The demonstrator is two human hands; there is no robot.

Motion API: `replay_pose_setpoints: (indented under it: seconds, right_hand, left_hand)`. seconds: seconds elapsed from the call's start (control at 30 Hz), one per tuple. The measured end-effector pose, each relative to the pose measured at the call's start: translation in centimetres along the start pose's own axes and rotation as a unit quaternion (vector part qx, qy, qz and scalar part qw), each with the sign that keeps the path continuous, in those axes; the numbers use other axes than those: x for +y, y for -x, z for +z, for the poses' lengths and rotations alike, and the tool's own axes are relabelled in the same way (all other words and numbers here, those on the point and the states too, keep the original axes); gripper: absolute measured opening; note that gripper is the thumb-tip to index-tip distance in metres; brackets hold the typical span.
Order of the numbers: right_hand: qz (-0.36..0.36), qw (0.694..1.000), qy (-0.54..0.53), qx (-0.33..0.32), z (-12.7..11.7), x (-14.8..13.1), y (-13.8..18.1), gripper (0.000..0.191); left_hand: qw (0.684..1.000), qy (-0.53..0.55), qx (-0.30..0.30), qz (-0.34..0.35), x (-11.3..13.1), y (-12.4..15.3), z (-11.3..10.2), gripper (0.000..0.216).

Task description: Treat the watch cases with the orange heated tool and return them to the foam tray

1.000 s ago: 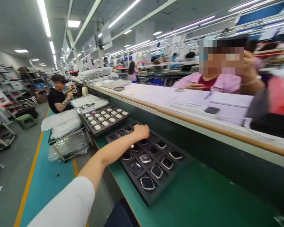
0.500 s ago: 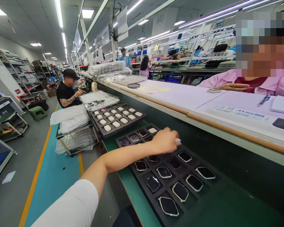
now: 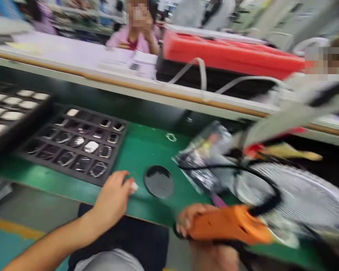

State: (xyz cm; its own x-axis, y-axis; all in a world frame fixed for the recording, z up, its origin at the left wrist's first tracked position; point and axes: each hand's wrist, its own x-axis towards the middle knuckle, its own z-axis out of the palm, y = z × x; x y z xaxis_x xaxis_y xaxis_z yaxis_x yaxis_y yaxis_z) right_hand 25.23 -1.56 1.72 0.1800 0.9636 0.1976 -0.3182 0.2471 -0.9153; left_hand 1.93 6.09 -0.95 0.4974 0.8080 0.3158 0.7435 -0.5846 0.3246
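Observation:
My left hand [image 3: 115, 194] is over the front edge of the green bench, with fingers pinched on a small white piece [image 3: 133, 187] whose kind I cannot make out. Just behind it lies a black foam tray [image 3: 101, 180] with watch frames in its compartments, one compartment holding a white square piece [image 3: 91, 146]. Lower right, my right hand [image 3: 188, 220] is wrapped round an orange handheld tool [image 3: 228, 226] with a black cord; motion blur hides its exact kind. Between my hands is a round, dark mesh-like disc [image 3: 159, 181], touched by neither.
Another foam tray [image 3: 15, 128] with white pieces stands at the left. Clear plastic bags [image 3: 209, 154] and a round, clear ribbed object [image 3: 299, 188] are on the right. A raised shelf [image 3: 124, 84] runs behind, bearing red foam [image 3: 228, 51]. People sit beyond it.
The view has swung right and down. My left hand has moved from above the watch tray to its near right corner. My right hand and the orange tool have come into view.

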Motion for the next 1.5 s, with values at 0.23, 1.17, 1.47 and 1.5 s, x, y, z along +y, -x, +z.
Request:
replay_pose_setpoints:
  seconds: [0.23, 1.17, 1.47, 1.5]
  right_hand:
    - [-0.075, 0.995, -0.056, 0.022, -0.7, -0.5, 2.0, 0.049]
    - [-0.113, 0.985, 0.035, 0.126, 1.2, -1.1, -3.9, 0.050]
    - [-0.105, 0.972, 0.107, 0.181, 3.6, 0.6, -4.8, 0.048]
    - [-0.114, 0.969, 0.120, 0.184, 3.6, 0.8, -5.0, 0.043]
  left_hand:
    - [0.994, 0.053, 0.016, 0.098, 3.9, -0.1, 2.8, 0.022]
    - [0.999, 0.011, 0.001, 0.037, 0.9, 1.5, 2.1, 0.030]
    - [0.998, 0.063, 0.008, 0.023, 1.0, 1.1, 2.2, 0.024]
    - [0.997, 0.071, 0.013, 0.020, 1.0, 1.1, 2.3, 0.024]
